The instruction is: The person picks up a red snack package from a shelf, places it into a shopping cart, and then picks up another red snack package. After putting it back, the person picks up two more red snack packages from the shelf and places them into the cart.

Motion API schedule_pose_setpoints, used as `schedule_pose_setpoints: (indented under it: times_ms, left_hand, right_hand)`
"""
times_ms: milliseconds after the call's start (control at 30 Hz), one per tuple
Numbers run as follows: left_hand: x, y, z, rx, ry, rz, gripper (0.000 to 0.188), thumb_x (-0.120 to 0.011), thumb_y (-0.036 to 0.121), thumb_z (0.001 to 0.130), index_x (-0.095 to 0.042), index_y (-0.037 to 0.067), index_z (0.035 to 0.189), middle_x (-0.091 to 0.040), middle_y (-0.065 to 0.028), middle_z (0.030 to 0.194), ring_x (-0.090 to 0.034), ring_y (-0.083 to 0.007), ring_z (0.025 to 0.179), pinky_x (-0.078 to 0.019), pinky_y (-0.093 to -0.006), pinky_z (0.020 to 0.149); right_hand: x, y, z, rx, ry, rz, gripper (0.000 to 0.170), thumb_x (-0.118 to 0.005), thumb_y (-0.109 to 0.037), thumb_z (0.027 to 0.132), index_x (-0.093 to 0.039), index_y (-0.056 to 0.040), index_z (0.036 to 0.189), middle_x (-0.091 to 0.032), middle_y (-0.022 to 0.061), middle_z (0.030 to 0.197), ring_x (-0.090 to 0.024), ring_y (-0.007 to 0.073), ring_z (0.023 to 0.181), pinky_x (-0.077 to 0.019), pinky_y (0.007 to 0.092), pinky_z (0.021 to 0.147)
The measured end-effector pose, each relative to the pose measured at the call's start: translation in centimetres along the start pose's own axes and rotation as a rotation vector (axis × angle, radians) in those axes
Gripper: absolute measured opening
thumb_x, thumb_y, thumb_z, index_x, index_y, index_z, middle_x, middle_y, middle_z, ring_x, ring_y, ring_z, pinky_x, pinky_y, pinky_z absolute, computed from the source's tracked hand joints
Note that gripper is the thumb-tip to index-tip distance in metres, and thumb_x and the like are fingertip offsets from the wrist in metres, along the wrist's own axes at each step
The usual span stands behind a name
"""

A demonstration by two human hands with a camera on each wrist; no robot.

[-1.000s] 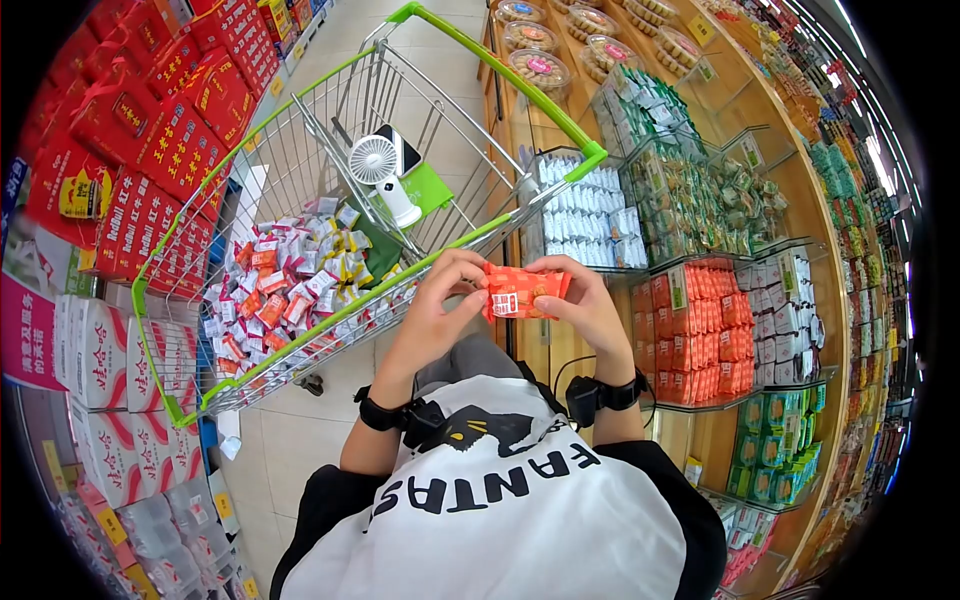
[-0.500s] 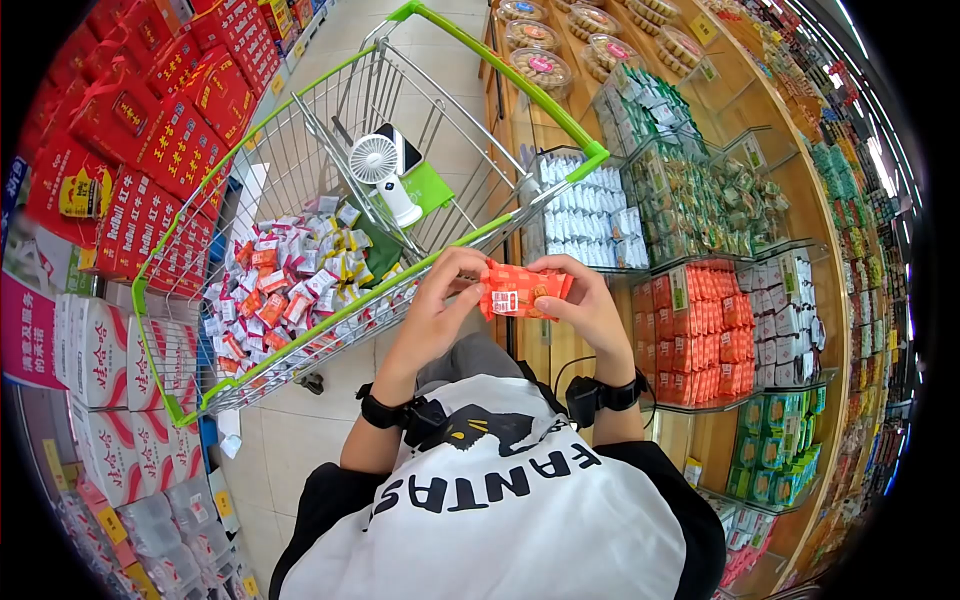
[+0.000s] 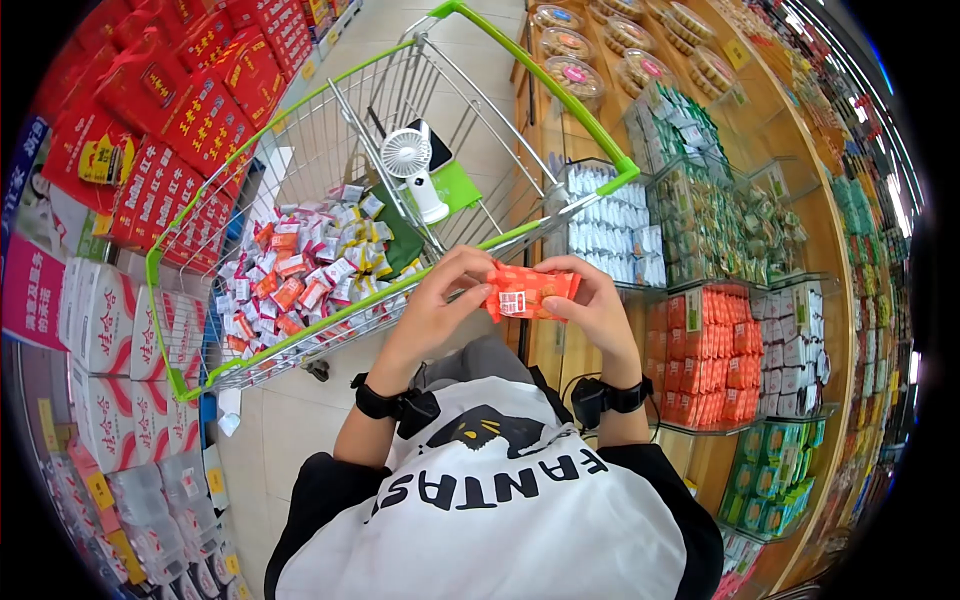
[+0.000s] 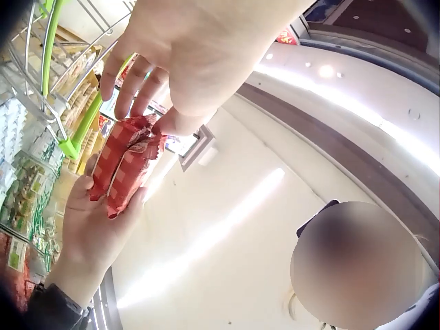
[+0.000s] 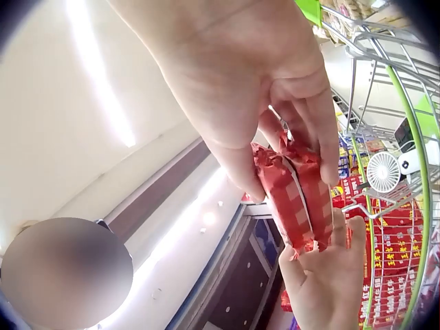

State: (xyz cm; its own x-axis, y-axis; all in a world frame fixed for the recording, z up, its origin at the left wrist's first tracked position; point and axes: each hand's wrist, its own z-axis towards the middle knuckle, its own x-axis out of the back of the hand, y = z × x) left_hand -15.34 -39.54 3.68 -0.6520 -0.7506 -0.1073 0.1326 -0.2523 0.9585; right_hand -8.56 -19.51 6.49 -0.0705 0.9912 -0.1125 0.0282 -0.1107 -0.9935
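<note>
An orange-red snack packet (image 3: 532, 290) with a white label spans the space between both hands, in front of the chest. My left hand (image 3: 442, 304) pinches its left end between thumb and fingers. At the opposite end my right hand (image 3: 603, 308) grips the wrapper, thumb on the near face. The left wrist view gives the packet's (image 4: 127, 165) checkered back with a lengthwise seam. Crimped ends of the packet (image 5: 295, 196) meet the fingers of both hands in the right wrist view.
A shopping cart with a green rim (image 3: 317, 347) stands ahead on the left, holding many small wrapped sweets (image 3: 310, 270). A white handheld fan (image 3: 410, 160) lies in its upper section. Right, shelf bins hold similar orange-red packets (image 3: 705, 355). Stacked red boxes (image 3: 190, 140) line the left.
The head view has turned slightly, so cart and shelves sit further right in it. Both hands keep their hold on the packet, which stays nearly in place.
</note>
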Motion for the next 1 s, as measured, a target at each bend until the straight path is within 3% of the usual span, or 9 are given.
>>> schedule_pose_setpoints:
  times_ms: [300, 433, 533, 567, 600, 667, 700, 867, 1000]
  left_hand:
    - [3.0, 0.3, -2.9, 0.083, 0.230, -0.020, 0.014, -0.049, 0.001, 0.080, -0.049, 0.001, 0.094, -0.048, -0.0042, 0.093, -0.050, -0.0105, 0.088, -0.0396, -0.0240, 0.079]
    - [4.7, 1.5, -4.3, 0.236, 0.345, 0.255, 0.013, -0.049, 0.004, 0.082, -0.047, 0.000, 0.094, -0.052, -0.0035, 0.087, -0.053, -0.0094, 0.081, -0.0442, -0.0230, 0.072]
    - [6.3, 1.2, -6.0, 0.228, 0.406, 0.318, 0.012, -0.048, 0.006, 0.083, -0.046, 0.001, 0.094, -0.053, -0.0047, 0.086, -0.054, -0.0095, 0.077, -0.0476, -0.0233, 0.066]
    - [6.8, 0.8, -6.7, 0.190, 0.442, 0.288, 0.012, -0.048, 0.007, 0.084, -0.045, 0.001, 0.094, -0.052, -0.0052, 0.087, -0.053, -0.0096, 0.077, -0.0482, -0.0232, 0.065]
    - [7.0, 0.8, -7.2, 0.188, 0.463, 0.294, 0.012, -0.048, 0.007, 0.084, -0.045, 0.001, 0.094, -0.052, -0.0052, 0.087, -0.053, -0.0096, 0.077, -0.0482, -0.0232, 0.065]
    - [7.3, 0.6, -8.3, 0.200, 0.559, -0.020, 0.015, -0.047, 0.010, 0.086, -0.041, 0.003, 0.098, -0.049, -0.0056, 0.088, -0.052, -0.0104, 0.075, -0.0489, -0.0233, 0.064]
    - [7.6, 0.1, -8.9, 0.147, 0.562, 0.026, 0.017, -0.047, 0.011, 0.086, -0.038, 0.004, 0.099, -0.048, -0.0062, 0.089, -0.052, -0.0118, 0.074, -0.0496, -0.0248, 0.062]
    - [8.6, -0.5, -11.3, 0.187, 0.738, 0.063, 0.020, -0.051, 0.010, 0.084, -0.037, 0.004, 0.098, -0.049, -0.0074, 0.089, -0.053, -0.0122, 0.077, -0.0497, -0.0256, 0.061]
    - [9.5, -1.1, -13.0, 0.235, 0.855, 0.039, 0.023, -0.051, 0.010, 0.084, -0.036, 0.006, 0.100, -0.052, -0.0082, 0.085, -0.056, -0.0129, 0.073, -0.0483, -0.0257, 0.059]
  right_hand:
    - [-3.9, 1.5, 3.4, 0.003, -0.089, -0.039, 0.033, -0.066, -0.007, 0.072, -0.052, 0.0005, 0.101, -0.057, 0.0053, 0.094, -0.054, 0.0077, 0.079, -0.0458, 0.0209, 0.067]
    - [-6.0, 3.0, 5.5, 0.009, -0.135, -0.205, 0.036, -0.068, -0.013, 0.071, -0.052, -0.0006, 0.101, -0.060, 0.0052, 0.083, -0.056, 0.0081, 0.071, -0.0461, 0.0213, 0.060]
    - [-8.2, 3.0, 6.5, -0.092, -0.233, -0.307, 0.034, -0.066, -0.009, 0.073, -0.050, -0.0002, 0.101, -0.056, 0.0078, 0.097, -0.056, 0.0114, 0.082, -0.0489, 0.0225, 0.064]
    - [-9.0, 3.4, 7.0, -0.043, -0.261, -0.287, 0.035, -0.065, -0.011, 0.074, -0.047, -0.0010, 0.103, -0.056, 0.0083, 0.095, -0.056, 0.0111, 0.079, -0.0481, 0.0209, 0.055]
    - [-9.8, 3.6, 7.3, -0.040, -0.282, -0.286, 0.035, -0.065, -0.011, 0.074, -0.047, -0.0010, 0.103, -0.056, 0.0083, 0.095, -0.056, 0.0111, 0.079, -0.0481, 0.0209, 0.055]
    - [-11.4, 4.0, 8.0, -0.122, -0.304, -0.113, 0.038, -0.064, -0.012, 0.076, -0.042, -0.0029, 0.106, -0.056, 0.0092, 0.094, -0.056, 0.0116, 0.077, -0.0471, 0.0210, 0.051]
    - [-12.0, 4.5, 8.5, -0.158, -0.331, -0.081, 0.042, -0.062, -0.013, 0.077, -0.036, -0.0048, 0.109, -0.055, 0.0109, 0.095, -0.056, 0.0119, 0.076, -0.0468, 0.0215, 0.050]
    - [-14.1, 6.7, 10.0, -0.231, -0.333, 0.039, 0.044, -0.061, -0.015, 0.079, -0.032, -0.0035, 0.110, -0.055, 0.0130, 0.095, -0.056, 0.0137, 0.077, -0.0480, 0.0223, 0.054]
    - [-15.3, 7.3, 10.6, -0.400, -0.349, 0.119, 0.045, -0.061, -0.017, 0.078, -0.033, -0.0012, 0.109, -0.054, 0.0147, 0.094, -0.057, 0.0159, 0.075, -0.0502, 0.0245, 0.058]
